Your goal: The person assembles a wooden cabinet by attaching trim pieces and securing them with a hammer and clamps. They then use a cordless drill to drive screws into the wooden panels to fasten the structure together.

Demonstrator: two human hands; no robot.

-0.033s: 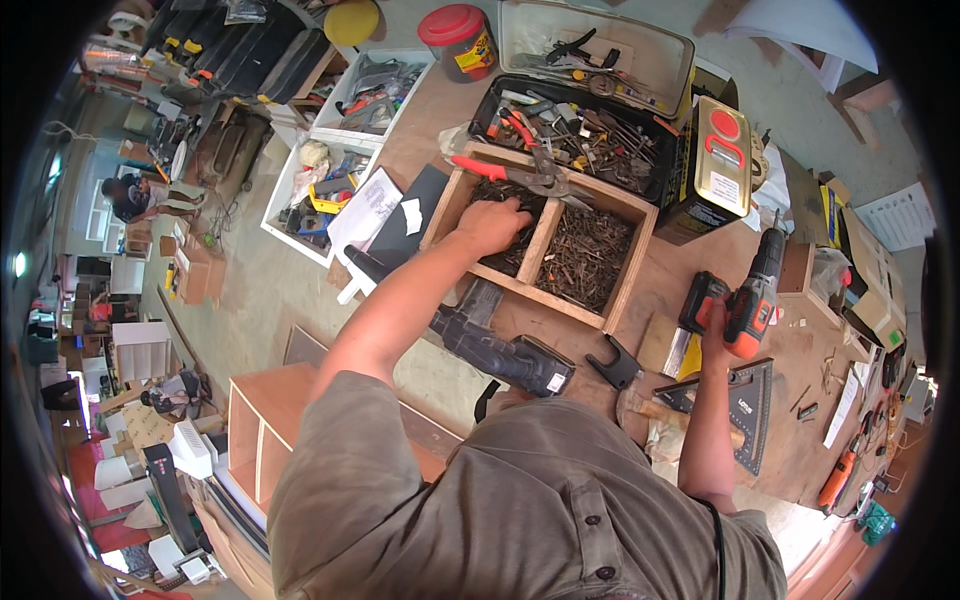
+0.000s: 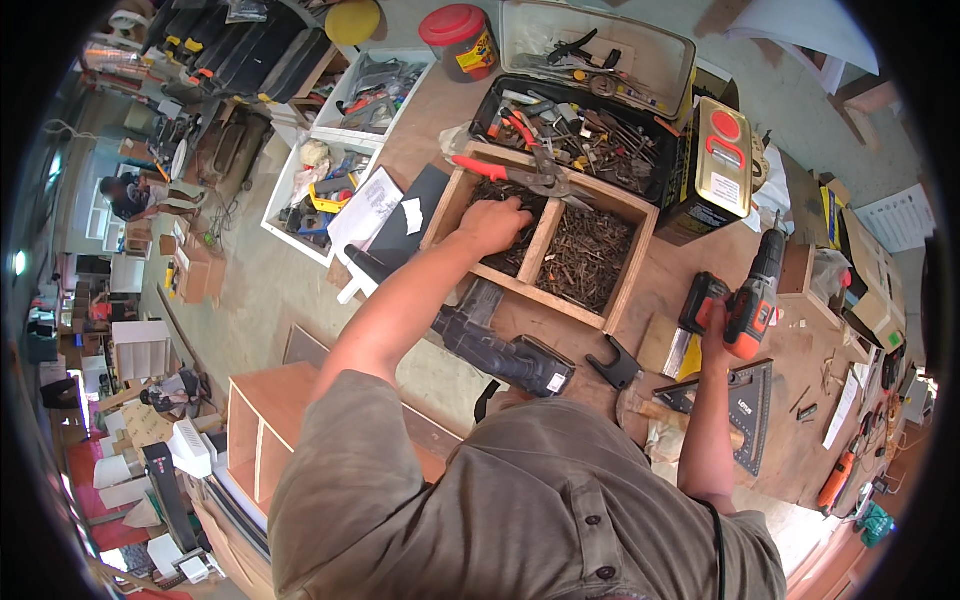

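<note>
The wooden two-compartment box (image 2: 590,255) sat mid-bench. Behind it lay the open toolbox (image 2: 600,130); to its right, the drill (image 2: 755,290); before it, the power tool (image 2: 505,350).

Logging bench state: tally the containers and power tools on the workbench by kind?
Divided wooden screw box: 1
Open black tool case: 1
Red-lidded tub: 1
Gold-topped tin: 1
Red cordless drill, in right hand: 1
Black power tool: 1
Total: 6
Left hand is in the screw box.
</note>
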